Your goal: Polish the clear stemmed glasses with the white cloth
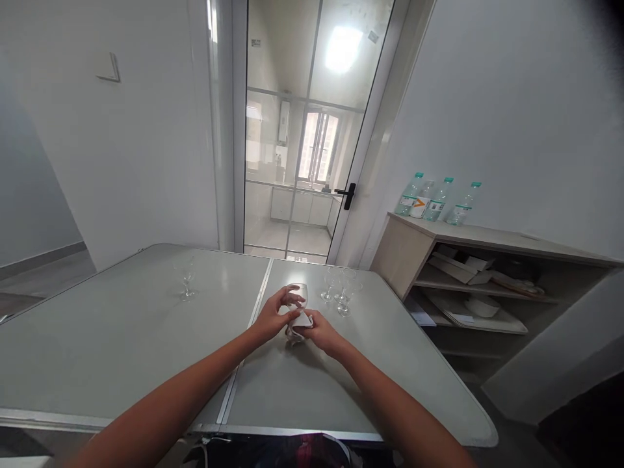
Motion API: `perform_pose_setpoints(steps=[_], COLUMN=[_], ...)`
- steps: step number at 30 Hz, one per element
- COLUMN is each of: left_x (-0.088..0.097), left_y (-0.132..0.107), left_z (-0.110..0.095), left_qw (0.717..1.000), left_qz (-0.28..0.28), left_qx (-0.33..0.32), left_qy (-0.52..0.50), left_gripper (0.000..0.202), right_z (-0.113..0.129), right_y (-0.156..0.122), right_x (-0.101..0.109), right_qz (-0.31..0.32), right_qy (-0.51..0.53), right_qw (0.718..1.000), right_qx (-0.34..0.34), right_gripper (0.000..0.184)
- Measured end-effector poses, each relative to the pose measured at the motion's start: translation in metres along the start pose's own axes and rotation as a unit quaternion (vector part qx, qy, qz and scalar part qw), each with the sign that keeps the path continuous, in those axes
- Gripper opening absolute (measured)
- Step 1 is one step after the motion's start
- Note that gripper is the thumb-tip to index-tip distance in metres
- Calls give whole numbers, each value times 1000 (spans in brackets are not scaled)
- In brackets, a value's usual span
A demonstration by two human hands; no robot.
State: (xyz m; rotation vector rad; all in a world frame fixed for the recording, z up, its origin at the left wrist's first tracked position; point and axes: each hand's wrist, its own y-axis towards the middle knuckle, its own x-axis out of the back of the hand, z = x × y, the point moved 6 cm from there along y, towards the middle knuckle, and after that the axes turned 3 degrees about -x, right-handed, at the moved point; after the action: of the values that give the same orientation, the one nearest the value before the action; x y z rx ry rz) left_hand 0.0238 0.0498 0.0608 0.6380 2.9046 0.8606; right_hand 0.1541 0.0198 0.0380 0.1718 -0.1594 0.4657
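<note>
A clear stemmed glass (302, 294) is held above the table, bowl upward. The fingers of my left hand (273, 316) curl round the bowl from the left. My right hand (322, 331) is closed on a white cloth (295, 335), which is bunched round the lower part of the glass. The cloth hides the stem and foot. Just beyond my right hand, several similar stemmed glasses (344, 296) stand upright in a group. Another stemmed glass (187, 279) stands alone on the left half of the table.
The grey table (146, 351) has a metal seam (248, 331) across its middle. To the right stands a shelf unit (409, 253) with several plastic bottles (437, 201) on top and trays inside. A glass door (292, 149) is behind the table.
</note>
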Motion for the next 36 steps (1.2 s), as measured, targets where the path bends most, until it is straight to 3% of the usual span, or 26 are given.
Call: perform_pose_setpoints(steps=[2, 4, 6, 8, 10, 11, 13, 16, 19, 21, 22, 24, 27, 29, 32, 34, 36], left_x=[2, 5, 6, 4, 0, -1, -3, -4, -1, 3, 6, 8, 5, 2, 1, 1, 1], left_y=[-1, -2, -3, -2, -2, -2, -3, -4, -3, -2, -2, -2, -2, -2, -2, -3, -3], left_z=[-6, -11, -11, -6, 3, 9, 18, 22, 17, 12, 10, 5, 1, -2, -9, -13, -15], left_qw=[996, 990, 989, 995, 1000, 999, 991, 983, 990, 998, 999, 996, 994, 994, 991, 989, 990], left_qz=[-38, -75, -85, -59, -14, 5, 28, 42, 28, -3, -19, -41, -38, -30, -36, -35, -14], left_qx=[-12, -15, -18, -15, 4, 20, 52, 64, 52, 39, 31, 13, -7, -17, -29, -38, -45], left_qy=[80, 120, 118, 78, 3, -42, -118, -164, -127, -47, 0, 74, 102, 104, 124, 137, 133], left_gripper=[61, 62, 62, 61, 64, 66, 70, 73, 72, 66, 63, 59, 57, 57, 57, 57, 58], right_z=[2, 6, 7, 3, -1, -2, 2, 10, 5, -2, -4, -6, -1, 5, 12, 14, 11], right_y=[0, -1, -2, 0, 1, 1, -3, -8, -4, 1, 3, 5, 4, 3, 0, -1, -1], right_x=[11, 17, 18, 14, 6, -1, -14, -22, -11, 1, 6, 14, 17, 17, 17, 17, 17], right_qz=[-92, -164, -191, -165, -96, -46, 57, 140, 88, 4, -40, -112, -152, -148, -151, -164, -169], right_qy=[-175, -322, -369, -287, -108, -11, 142, 212, 122, -22, -113, -293, -472, -525, -547, -525, -448], right_qw=[980, 931, 907, 942, 989, 999, 987, 965, 988, 1000, 993, 949, 868, 837, 823, 834, 877], right_qx=[27, 53, 65, 51, 15, -6, -41, -62, -40, -8, 7, 27, 38, 38, 37, 43, 52], right_gripper=[8, 16, 21, 14, 12, 18, 29, 37, 29, 18, 12, 11, 21, 24, 26, 27, 27])
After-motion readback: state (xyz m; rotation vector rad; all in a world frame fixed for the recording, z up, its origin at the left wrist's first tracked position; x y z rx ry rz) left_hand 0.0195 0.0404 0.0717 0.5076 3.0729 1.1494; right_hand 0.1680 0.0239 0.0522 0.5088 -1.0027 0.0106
